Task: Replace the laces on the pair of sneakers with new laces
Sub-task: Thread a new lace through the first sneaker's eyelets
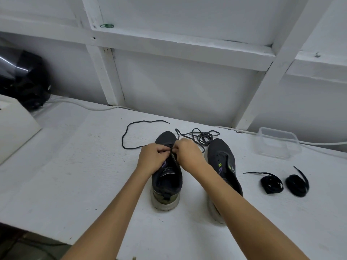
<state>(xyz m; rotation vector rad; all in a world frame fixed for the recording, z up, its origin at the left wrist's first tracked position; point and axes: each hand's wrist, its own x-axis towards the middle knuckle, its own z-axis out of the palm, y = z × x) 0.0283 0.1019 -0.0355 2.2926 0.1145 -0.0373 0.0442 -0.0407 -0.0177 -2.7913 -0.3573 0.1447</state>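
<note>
White table (pixel 78 166), scuffed and speckled, carrying everything. On it, side by side and toes pointing away: left sneaker (pixel 166 186), dark grey knit upper, purple marks on the tongue, olive heel patch, dirty pale sole; right sneaker (pixel 221 154), same make, with green and purple accents on its side, partly hidden behind the right forearm. Over the left sneaker's lace area, left hand (pixel 153 157) and right hand (pixel 187 154), fingers curled and meeting, both pinching a dark grey lace (pixel 124 141) at the eyelets. Loose end of that lace looping out to the left over the table and back toward the far edge. Just beyond the toes, between the two sneakers, a tangled grey lace (pixel 201 136) lying in a heap. Right of the right sneaker, well apart from it, two black laces (pixel 271 182) each coiled in a small bundle, side by side, tails sticking out. Farther back on the right, a clear plastic container (pixel 277 143), near the wall.
</note>
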